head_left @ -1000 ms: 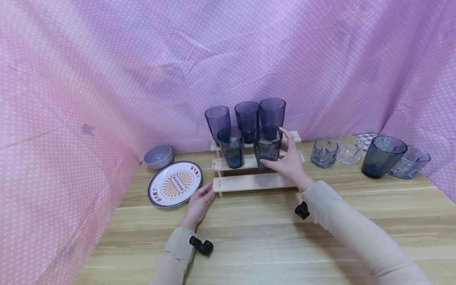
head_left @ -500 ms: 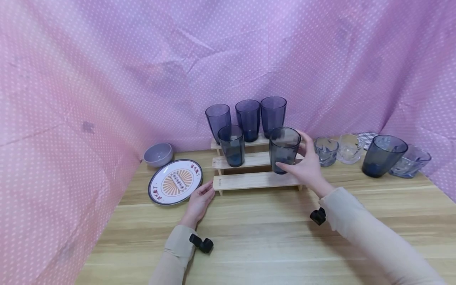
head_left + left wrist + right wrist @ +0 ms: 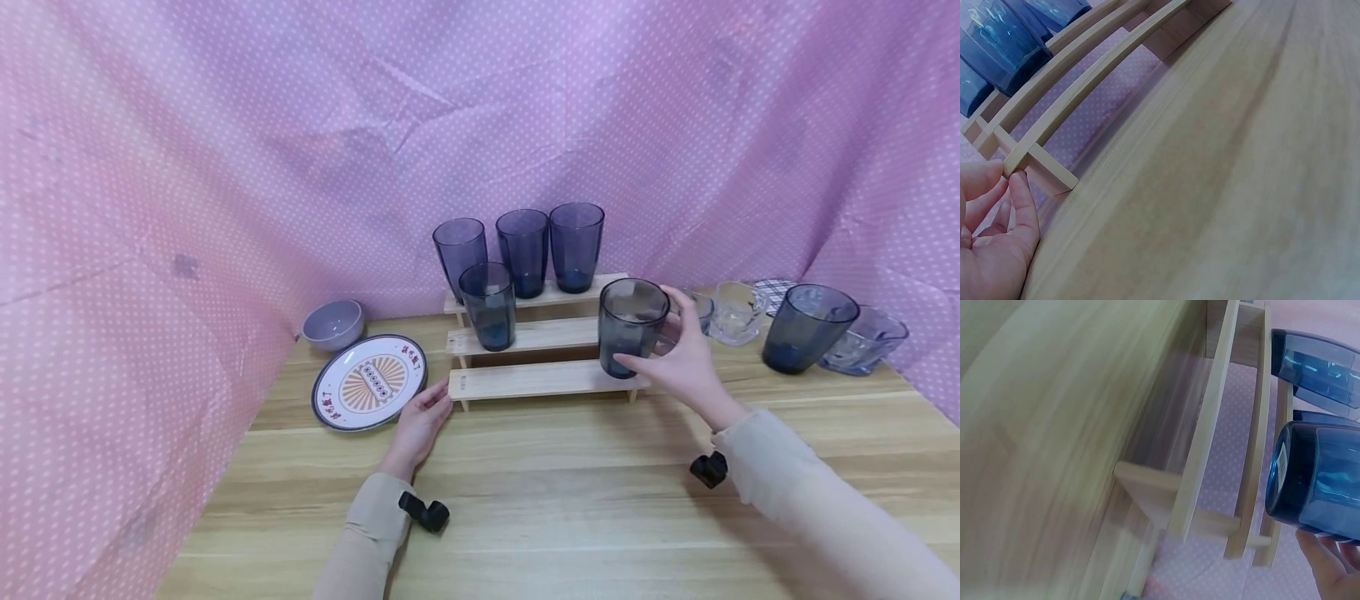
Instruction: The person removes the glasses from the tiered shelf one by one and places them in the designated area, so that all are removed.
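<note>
The right hand is spread to a glass's width; thumb across the front near the base, fingers round the right side, it holds a dark glass upright above the right end of the wooden rack; the left hand is nearly closed, pinching the left end of the lowest tier between thumb and fingers. The likeliest slip is the smooth wall sliding in that one-sided grip, dropping the glass onto the wood or bench; a low pass could catch its base on the tier's edge; a careless swing rightward could knock the clear tumblers just behind the hand — one is partly hidden. A jerk from the left hand would rock the rack; the glass on the middle tier and the three glasses on the top tier — close together — could then topple.
</note>
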Demonstrator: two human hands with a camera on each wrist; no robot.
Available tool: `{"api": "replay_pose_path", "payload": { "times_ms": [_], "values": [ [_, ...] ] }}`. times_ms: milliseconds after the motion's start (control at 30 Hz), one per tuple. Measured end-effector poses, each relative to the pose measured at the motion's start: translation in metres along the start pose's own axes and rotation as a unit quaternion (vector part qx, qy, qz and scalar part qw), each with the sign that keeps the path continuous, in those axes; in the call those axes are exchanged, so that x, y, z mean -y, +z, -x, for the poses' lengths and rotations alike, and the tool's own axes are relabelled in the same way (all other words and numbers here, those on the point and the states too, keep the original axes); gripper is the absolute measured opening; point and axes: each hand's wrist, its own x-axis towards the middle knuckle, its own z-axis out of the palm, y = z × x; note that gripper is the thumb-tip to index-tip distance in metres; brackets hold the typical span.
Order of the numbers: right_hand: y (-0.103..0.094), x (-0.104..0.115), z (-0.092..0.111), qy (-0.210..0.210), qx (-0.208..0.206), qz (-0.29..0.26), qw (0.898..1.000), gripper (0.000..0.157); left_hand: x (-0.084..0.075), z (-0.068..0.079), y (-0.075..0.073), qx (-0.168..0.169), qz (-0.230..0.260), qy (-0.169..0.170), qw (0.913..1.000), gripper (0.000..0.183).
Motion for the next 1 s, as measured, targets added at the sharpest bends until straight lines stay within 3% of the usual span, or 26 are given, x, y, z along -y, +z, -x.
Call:
{"api": "replay_pose_path", "payload": {
  "times_ms": [167,433,633,767,1000],
  "values": [
    [-0.012,-0.004,0.005,0.015,-0.009,-0.002,1.0,0.104,0.0,0.002,0.002,0.004,0.0,0.002,1.0,0.046],
    [-0.038,-0.015,0.009,0.025,-0.024,0.049,0.998,0.104,-0.001,0.002,0.001,0.001,-0.002,-0.001,1.0,0.046],
    [-0.055,-0.026,0.012,0.085,-0.019,0.096,0.992,0.108,-0.002,0.002,0.0,-0.002,-0.002,0.003,1.0,0.046],
    [-0.062,-0.033,0.013,0.122,-0.022,0.101,0.987,0.112,-0.002,0.003,0.001,-0.001,0.002,0.0,1.0,0.046],
    [-0.074,-0.047,0.013,0.121,-0.037,0.129,0.984,0.113,-0.003,0.003,0.002,-0.005,-0.001,-0.005,1.0,0.046]
  ]
}}
